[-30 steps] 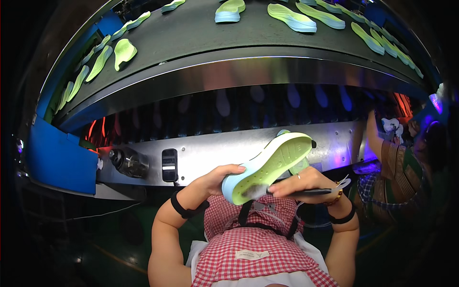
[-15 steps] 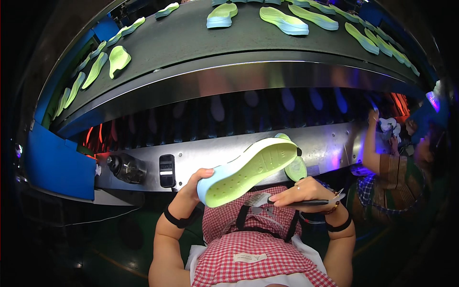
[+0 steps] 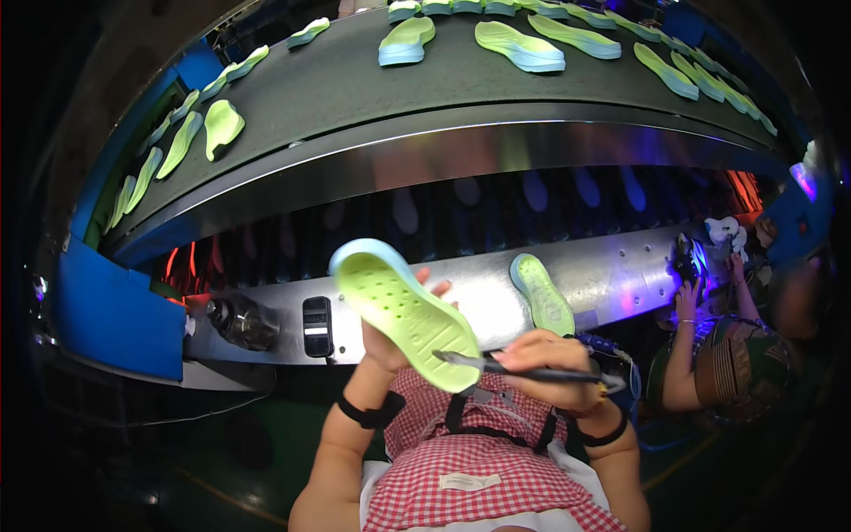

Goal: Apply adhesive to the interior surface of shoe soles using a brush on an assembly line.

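Observation:
In front of my chest, my left hand point(image 3: 383, 348) holds a shoe sole point(image 3: 399, 306), lime green on its upturned face with a pale blue edge. The palm lies behind it and some fingertips show past its right edge. My right hand point(image 3: 548, 356) is closed round a brush with a dark handle point(image 3: 572, 376). Its blurred tip lies over the sole's lower end; whether it touches, I cannot tell. Just beyond my right hand, another lime green sole point(image 3: 542, 294) rests on the metal ledge point(image 3: 612, 284).
A dark conveyor belt point(image 3: 346, 89) carries several similar soles beyond the ledge. On the ledge's left stand a dark clear bottle point(image 3: 244, 323) and a black rectangular device point(image 3: 317, 326). Another person point(image 3: 722, 359) works at the right, hands near a dark item. Red glowing elements point(image 3: 182, 266) show at the left.
My left hand has turned the sole, swinging its lower end from left to right. My right hand has brought the brush left, over it. The co-worker's hands have moved lower.

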Motion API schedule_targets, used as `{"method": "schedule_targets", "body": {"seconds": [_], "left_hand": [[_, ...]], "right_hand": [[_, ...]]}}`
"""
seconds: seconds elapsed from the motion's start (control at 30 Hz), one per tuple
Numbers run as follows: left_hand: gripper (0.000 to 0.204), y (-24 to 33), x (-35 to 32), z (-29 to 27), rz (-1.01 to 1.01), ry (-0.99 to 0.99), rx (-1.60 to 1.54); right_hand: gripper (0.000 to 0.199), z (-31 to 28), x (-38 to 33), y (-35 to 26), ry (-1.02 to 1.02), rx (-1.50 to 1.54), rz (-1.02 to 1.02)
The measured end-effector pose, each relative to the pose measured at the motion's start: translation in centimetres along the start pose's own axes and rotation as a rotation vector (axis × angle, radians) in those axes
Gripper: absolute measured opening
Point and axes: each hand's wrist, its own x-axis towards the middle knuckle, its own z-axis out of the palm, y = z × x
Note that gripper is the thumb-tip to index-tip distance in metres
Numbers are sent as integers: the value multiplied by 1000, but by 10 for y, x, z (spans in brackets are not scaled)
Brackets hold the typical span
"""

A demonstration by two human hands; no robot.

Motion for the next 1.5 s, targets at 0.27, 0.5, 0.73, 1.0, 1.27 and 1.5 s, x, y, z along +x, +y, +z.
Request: {"method": "schedule_targets", "body": {"seconds": [0.27,0.5,0.73,1.0,1.27,1.5], "left_hand": [[95,-45,4,1,-17,118,34],[88,-30,8,-12,220,105,128],[93,-47,6,10,129,-67,53],[88,-38,9,23,270,-11,79],[81,-29,7,40,276,-45,124],[76,-18,8,39,239,-282,96]], "right_hand": [[21,20,5,41,169,246,442],[17,19,-10,25,-128,-355,-209],[19,10,17,21,46,-148,-92],[19,1,6,13,25,-148,-63],[21,-10,-13,13,27,365,234],[21,-5,-11,25,-197,343,179]]}}
